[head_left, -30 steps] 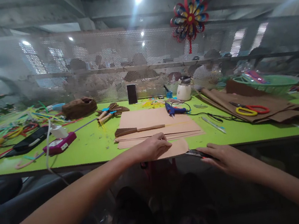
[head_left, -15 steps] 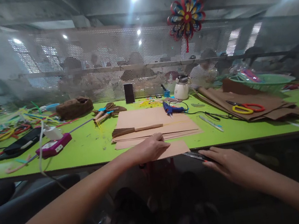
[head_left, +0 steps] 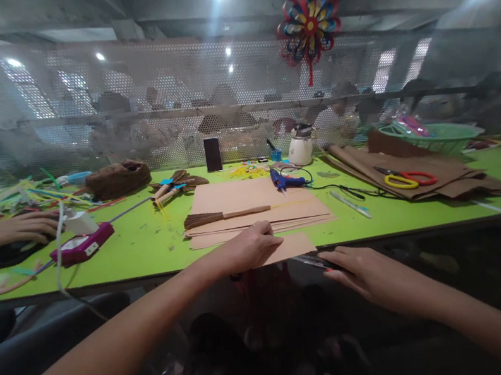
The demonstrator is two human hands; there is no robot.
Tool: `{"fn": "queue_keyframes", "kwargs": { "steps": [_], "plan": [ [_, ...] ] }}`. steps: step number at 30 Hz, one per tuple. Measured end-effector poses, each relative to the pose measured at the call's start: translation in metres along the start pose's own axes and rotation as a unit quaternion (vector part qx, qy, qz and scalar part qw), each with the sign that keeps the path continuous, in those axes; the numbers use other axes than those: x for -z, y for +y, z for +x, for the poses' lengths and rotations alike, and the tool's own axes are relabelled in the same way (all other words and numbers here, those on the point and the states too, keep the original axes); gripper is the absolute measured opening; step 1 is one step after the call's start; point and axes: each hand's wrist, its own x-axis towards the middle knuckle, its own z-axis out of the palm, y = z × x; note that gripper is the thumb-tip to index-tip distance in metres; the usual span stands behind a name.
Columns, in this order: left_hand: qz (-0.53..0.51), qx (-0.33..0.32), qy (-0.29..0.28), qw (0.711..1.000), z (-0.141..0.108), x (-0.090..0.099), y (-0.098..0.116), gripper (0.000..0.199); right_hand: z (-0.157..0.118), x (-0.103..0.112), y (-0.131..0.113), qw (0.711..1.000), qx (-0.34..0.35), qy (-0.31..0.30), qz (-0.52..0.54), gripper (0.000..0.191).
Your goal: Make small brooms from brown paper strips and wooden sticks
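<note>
My left hand is closed, its fingers pinching and pressing a small piece of brown paper at the table's front edge. Part of that paper juts past the edge. In my right hand is a utility knife with a dark handle and a bit of red. Its blade points left, just under the paper's front edge; whether it touches the paper I cannot tell. Behind my left hand lies a stack of brown paper sheets, with a brown paper brush-like bundle across it.
On the green table are a blue glue gun, a pen, scissors on folded brown paper, and a purple power strip with a white cable. Another person's hand rests at the left.
The knife in my right hand has moved left along the paper's front edge. My left hand stays on the paper. Another person's hand has come in at the left, over the black object.
</note>
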Motion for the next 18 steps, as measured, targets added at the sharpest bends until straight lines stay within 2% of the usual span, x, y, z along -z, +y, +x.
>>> {"fn": "queue_keyframes", "kwargs": {
  "steps": [7, 11, 18],
  "plan": [
    [0.008, -0.006, 0.023, 1.0, -0.001, -0.004, -0.001, 0.034, 0.001, -0.001, -0.005, 1.0, -0.003, -0.014, 0.007, 0.035],
    [0.002, -0.007, 0.02, 1.0, -0.001, -0.003, 0.0, 0.035, 0.006, 0.0, -0.011, 0.999, -0.003, -0.029, 0.014, 0.037],
    [-0.02, -0.009, 0.011, 1.0, -0.002, 0.001, 0.002, 0.034, 0.009, -0.001, -0.016, 0.999, 0.01, -0.019, 0.032, 0.034]
  ]
}}
